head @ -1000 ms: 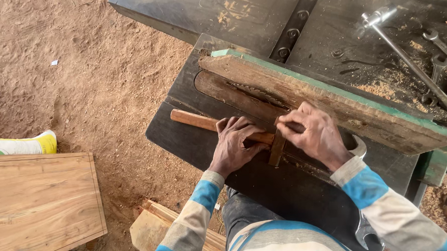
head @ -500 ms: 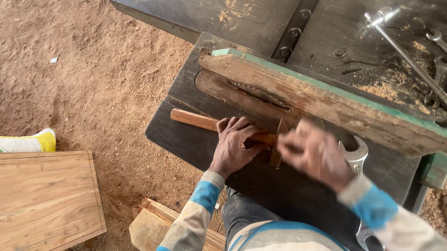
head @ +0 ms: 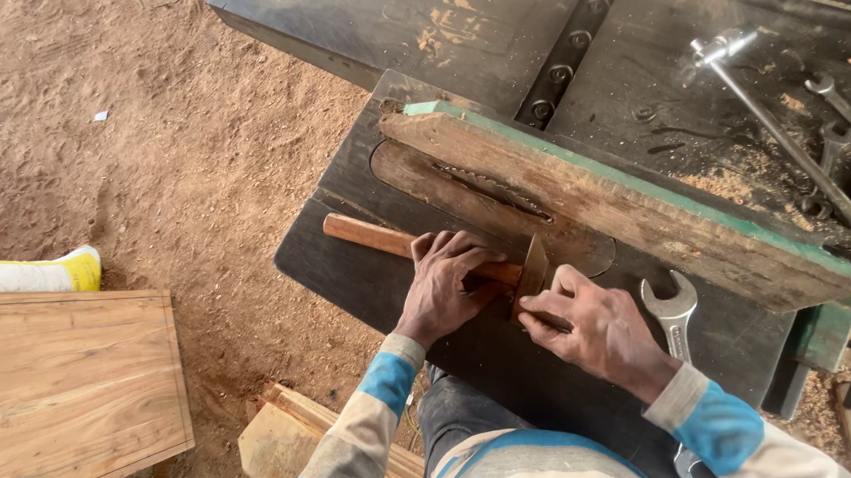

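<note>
1. The left hand (head: 441, 281) lies flat, fingers spread and pressing a reddish wooden strip (head: 374, 236) onto the table saw top (head: 351, 270), apparently to keep it steady.
2. The right hand (head: 594, 327) pinches a small wooden block (head: 530, 273) standing across the strip, just in front of the saw blade slot (head: 495, 191).
3. Behind the slot runs a worn wooden fence (head: 632, 213); an open-end wrench (head: 671, 315) lies right of the right hand.

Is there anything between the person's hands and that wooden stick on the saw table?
Nothing visible. The left hand lies flat on the stick, pressing it to the table. The right hand touches the small upright wooden piece that crosses the stick, just short of the fence board.
</note>
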